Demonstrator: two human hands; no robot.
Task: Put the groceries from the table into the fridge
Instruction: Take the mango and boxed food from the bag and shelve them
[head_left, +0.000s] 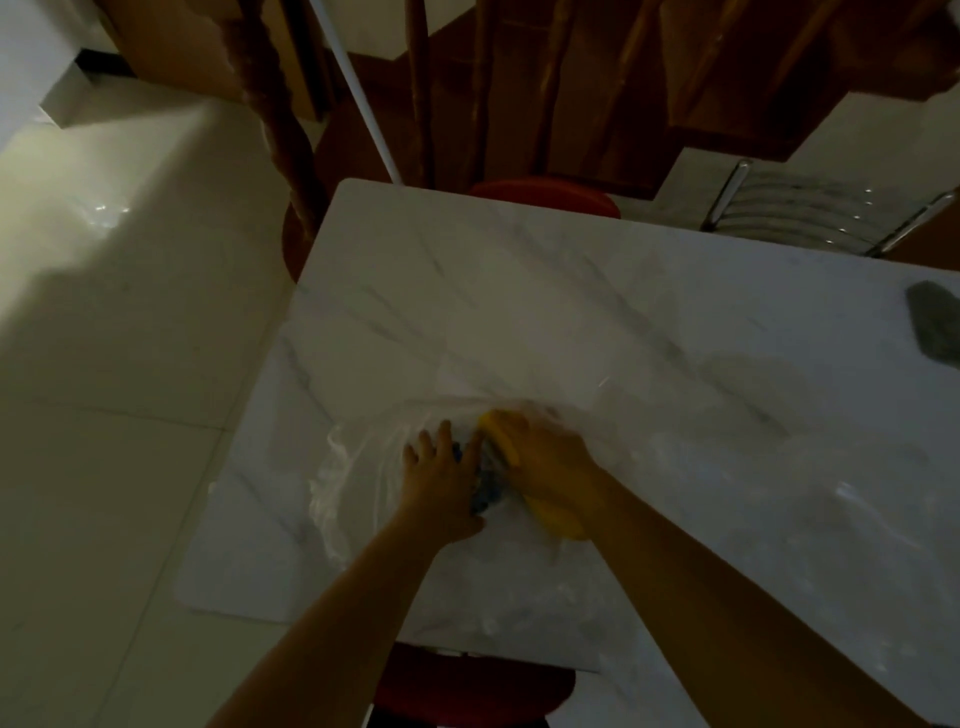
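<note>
A clear plastic bag (358, 467) lies on the white marble table (519, 312), near its front left part. Inside or under the bag I see a yellow item (556, 522) and a small blue item (488, 493). My right hand (545, 457) lies on top of the yellow item, fingers curled over it. My left hand (441, 483) rests flat beside it with fingers spread, pressing on the bag and the blue item. The dim light and blur hide what the items are.
A red stool (545, 195) stands at the table's far side and another (467, 691) under its near edge. A metal-framed chair (800, 213) is at the back right. A dark grey object (935, 332) lies at the table's right edge. Wooden furniture stands behind; pale tiled floor to the left.
</note>
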